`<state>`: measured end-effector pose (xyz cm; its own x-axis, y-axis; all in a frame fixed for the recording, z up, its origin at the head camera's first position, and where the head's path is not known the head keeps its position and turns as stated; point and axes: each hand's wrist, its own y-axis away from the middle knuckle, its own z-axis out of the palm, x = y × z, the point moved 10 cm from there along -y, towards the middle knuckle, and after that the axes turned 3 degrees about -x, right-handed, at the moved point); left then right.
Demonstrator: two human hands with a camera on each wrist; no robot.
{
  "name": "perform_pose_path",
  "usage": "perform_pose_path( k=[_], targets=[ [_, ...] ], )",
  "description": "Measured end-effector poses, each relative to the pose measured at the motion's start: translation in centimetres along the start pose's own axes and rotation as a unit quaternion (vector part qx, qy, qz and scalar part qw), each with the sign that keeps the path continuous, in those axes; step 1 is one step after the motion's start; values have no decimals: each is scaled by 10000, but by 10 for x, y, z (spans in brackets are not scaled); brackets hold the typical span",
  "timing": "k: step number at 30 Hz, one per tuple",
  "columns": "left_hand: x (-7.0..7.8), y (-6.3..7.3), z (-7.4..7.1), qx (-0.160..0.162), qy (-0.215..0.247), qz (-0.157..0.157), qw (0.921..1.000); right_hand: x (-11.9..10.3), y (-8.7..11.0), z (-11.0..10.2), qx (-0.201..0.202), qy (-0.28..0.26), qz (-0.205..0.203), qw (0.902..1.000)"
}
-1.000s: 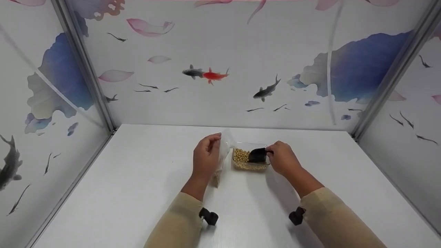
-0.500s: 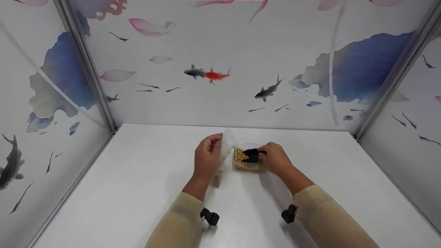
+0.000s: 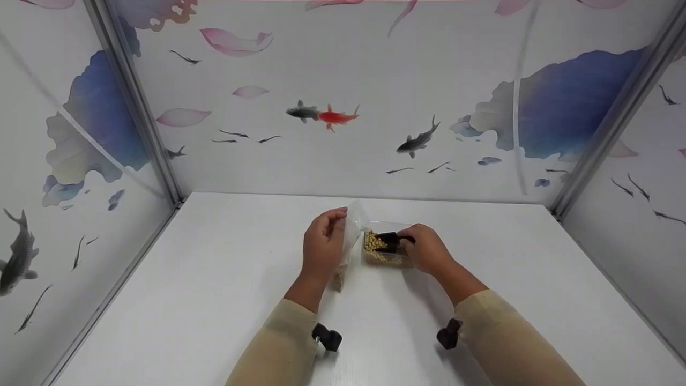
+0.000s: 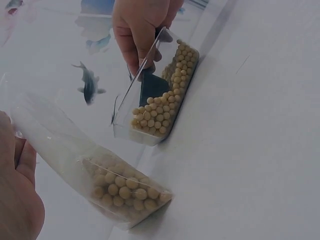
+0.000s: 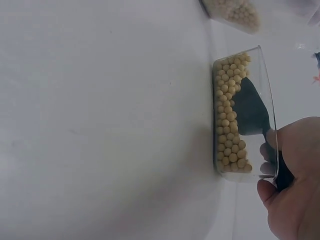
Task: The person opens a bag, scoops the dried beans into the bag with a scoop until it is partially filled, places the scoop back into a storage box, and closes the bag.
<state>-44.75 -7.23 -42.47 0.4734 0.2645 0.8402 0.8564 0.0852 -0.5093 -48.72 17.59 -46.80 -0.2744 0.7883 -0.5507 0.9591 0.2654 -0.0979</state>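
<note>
1. right hand (image 3: 429, 249) grasping the black scoop (image 5: 251, 107) by its handle, blade in among the pale beans (image 5: 227, 120)!
2. left hand (image 3: 322, 241) pinching the clear bag (image 4: 65, 140) up high, more beans at its bottom.
3. clear tub (image 4: 125, 112) on the white table (image 3: 241, 300), just beside the bag.
4. danger here: a tilted lift could spill beans; slack plastic could fold inward.

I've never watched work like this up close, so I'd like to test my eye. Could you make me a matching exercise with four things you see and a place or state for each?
Things:
1. Black scoop
2. Clear box
3. Plastic bag
4. Right hand

Places or states:
A. held near its top by the left hand
B. gripping a handle
C. partly down among beans
D. rigid, see-through, with beans inside

Pairs: 1-C, 2-D, 3-A, 4-B
</note>
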Motion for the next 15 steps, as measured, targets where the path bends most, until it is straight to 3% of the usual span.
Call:
perform_pose_path(
  k=[7,15],
  targets=[
    [1,0,0,-30,-20,-28,10000,8,2,-4,300,-495,210,9981],
    [2,1,-1,-45,23,44,10000,14,5,-11,418,-783,170,9959]
  ],
)
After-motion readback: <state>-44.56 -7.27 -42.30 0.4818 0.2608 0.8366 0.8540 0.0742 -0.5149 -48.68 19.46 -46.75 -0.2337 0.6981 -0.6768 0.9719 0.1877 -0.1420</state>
